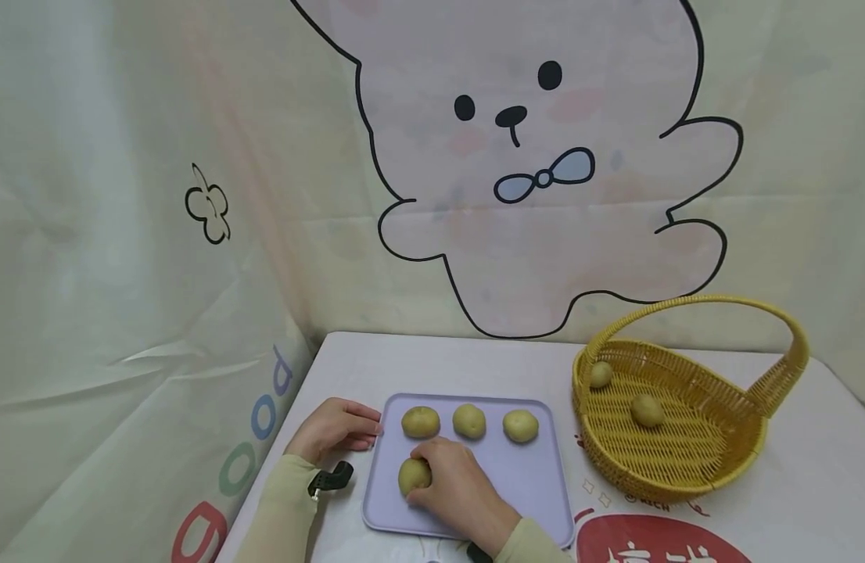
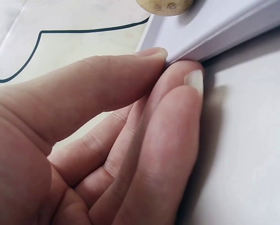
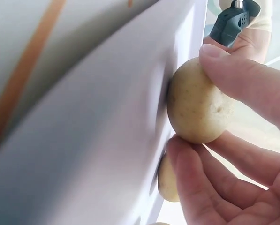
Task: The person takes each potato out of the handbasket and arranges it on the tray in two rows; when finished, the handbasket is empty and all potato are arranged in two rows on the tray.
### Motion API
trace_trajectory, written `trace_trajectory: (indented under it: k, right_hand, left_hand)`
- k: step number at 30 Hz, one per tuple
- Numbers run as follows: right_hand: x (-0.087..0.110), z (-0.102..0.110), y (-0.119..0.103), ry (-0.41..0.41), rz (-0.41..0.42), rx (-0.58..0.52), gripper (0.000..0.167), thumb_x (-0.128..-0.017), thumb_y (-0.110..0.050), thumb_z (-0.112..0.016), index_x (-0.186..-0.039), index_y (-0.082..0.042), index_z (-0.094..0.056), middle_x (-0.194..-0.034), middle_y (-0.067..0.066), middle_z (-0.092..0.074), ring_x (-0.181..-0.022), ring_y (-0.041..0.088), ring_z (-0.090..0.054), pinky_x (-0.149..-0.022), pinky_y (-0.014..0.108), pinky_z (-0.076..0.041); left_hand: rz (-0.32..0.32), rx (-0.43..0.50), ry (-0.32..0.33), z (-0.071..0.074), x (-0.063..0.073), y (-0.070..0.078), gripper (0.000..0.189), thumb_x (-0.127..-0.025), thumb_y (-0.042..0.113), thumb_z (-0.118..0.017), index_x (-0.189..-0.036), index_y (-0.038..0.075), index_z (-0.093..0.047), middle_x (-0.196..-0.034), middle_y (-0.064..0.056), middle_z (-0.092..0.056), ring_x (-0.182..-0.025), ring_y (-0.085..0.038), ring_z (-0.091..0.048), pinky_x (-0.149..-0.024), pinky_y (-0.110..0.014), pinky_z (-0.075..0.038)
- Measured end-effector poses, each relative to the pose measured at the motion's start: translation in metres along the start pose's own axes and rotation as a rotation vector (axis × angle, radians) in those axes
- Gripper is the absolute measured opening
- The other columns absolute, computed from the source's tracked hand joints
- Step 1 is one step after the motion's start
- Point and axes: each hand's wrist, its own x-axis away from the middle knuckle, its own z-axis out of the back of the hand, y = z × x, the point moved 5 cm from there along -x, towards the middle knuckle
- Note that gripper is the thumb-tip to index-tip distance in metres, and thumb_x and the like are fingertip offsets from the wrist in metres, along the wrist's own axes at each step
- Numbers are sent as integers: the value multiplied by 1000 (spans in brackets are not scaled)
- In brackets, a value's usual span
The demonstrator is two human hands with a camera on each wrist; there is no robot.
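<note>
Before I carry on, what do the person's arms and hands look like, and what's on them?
Both hands, left and right, are bare, with no gloves or rings showing. Long pale yellow-green sleeves cover the arms. A dark, angular device sits at the left wrist. At the right wrist, only a dark piece shows at the picture's bottom edge.

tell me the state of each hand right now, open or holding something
Left hand: pinching the edge of the lilac tray.
Right hand: holding a potato between thumb and fingers.
</note>
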Motion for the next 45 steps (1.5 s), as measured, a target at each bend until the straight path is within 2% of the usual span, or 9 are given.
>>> trace_trajectory:
  k: [6, 11, 14, 19, 23, 31, 37, 42, 45]
  right_hand:
    - [0, 7, 4, -11, -23, -11, 50, -72, -22, -100, -115, -7, -80, -109, 2, -79, -99, 12, -71, -86, 31, -61]
    - [5, 23, 7, -21, -45, -63, 54, -74, -24, -100, -120, -5, -78, -111, 5, -79, -93, 16, -71, -77, 27, -59]
    - [11, 36, 13, -43, -57, -89, 54, -76, -26, -99, -122, -6, -78, -115, 6, -80, -96, 20, -74, -76, 26, -59]
    - [30, 77, 31, -44, -54, -101, 52, -80, -26, -97, -124, -7, -78, -118, 9, -79, -97, 27, -76, -79, 29, -62]
    - [55, 119, 55, 2, -99, -63, 47, -82, -28, -96, -122, -14, -78, -112, 1, -77, -98, 22, -75, -83, 31, -64]
    - [103, 193, 110, 120, -227, 126, 44, -83, -30, -96, -122, -19, -79, -113, -6, -78, -99, 12, -72, -84, 34, -65]
    - [109, 231, 143, 149, -221, 226, 48, -84, -31, -95, -123, -11, -79, -115, 4, -80, -99, 20, -75, -84, 45, -66]
    - [100, 255, 154, 118, -196, 277, 45, -84, -28, -95, -120, -6, -79, -110, 6, -80, -97, 23, -75, -82, 45, -66]
    - [92, 267, 160, 84, -201, 267, 46, -85, -30, -93, -120, -4, -78, -110, 8, -80, -98, 26, -75, -84, 50, -66]
  left_hand:
    - [-1, 3, -3, -2, -2, 3, 37, -90, 12, -87, -121, -6, -77, -85, -3, -79, -69, -10, -73, -68, -25, -66]
    - [-5, 0, -17, -3, -4, 4, 37, -90, 12, -87, -120, -6, -77, -86, -4, -80, -69, -9, -74, -69, -24, -66]
    - [-4, -2, -20, 0, -2, 0, 37, -90, 13, -87, -121, -6, -77, -88, -4, -81, -69, -8, -74, -70, -24, -66]
    - [-4, -16, 0, 5, 2, -3, 40, -89, 13, -87, -122, -6, -76, -88, -5, -81, -71, -8, -75, -70, -25, -66]
    - [-2, -18, -4, 5, 4, -4, 42, -89, 14, -87, -123, -7, -75, -89, -5, -81, -73, -9, -75, -71, -25, -66]
    - [-6, -40, -19, -2, 1, -2, 43, -90, 14, -87, -125, -8, -73, -89, -4, -80, -73, -8, -75, -70, -24, -66]
    - [-10, -34, -16, 0, 2, -3, 44, -91, 14, -86, -126, -8, -73, -88, -4, -80, -73, -8, -75, -69, -25, -66]
    - [-8, -37, -37, -1, 4, -3, 45, -92, 15, -86, -128, -8, -72, -89, -2, -80, -74, -7, -74, -71, -24, -66]
    - [-7, -40, -42, -2, 4, -2, 45, -91, 16, -86, -128, -8, -73, -90, -3, -81, -76, -8, -75, -71, -25, -66]
